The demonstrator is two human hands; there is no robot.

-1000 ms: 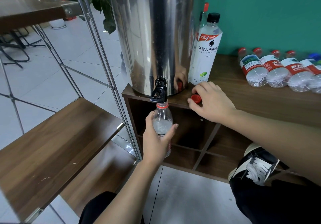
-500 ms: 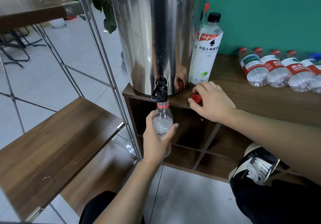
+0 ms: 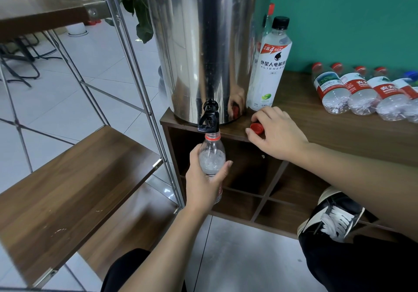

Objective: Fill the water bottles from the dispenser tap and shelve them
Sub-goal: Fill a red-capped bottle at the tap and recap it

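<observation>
Nothing is seen to have moved except the water level, risen slightly. At the tap (image 3: 209,119), six o'clock of the dispenser (image 3: 203,42), the bottle (image 3: 212,156) is gripped by the left hand (image 3: 203,183); its cap (image 3: 257,128) is pinched by the right hand (image 3: 277,133). Capping, shelving and four lying bottles (image 3: 362,92) seemingly remain.

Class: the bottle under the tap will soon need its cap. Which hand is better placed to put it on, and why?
The right hand: its fingers already hold the red cap on the cabinet top, while the left hand grips the bottle.
</observation>
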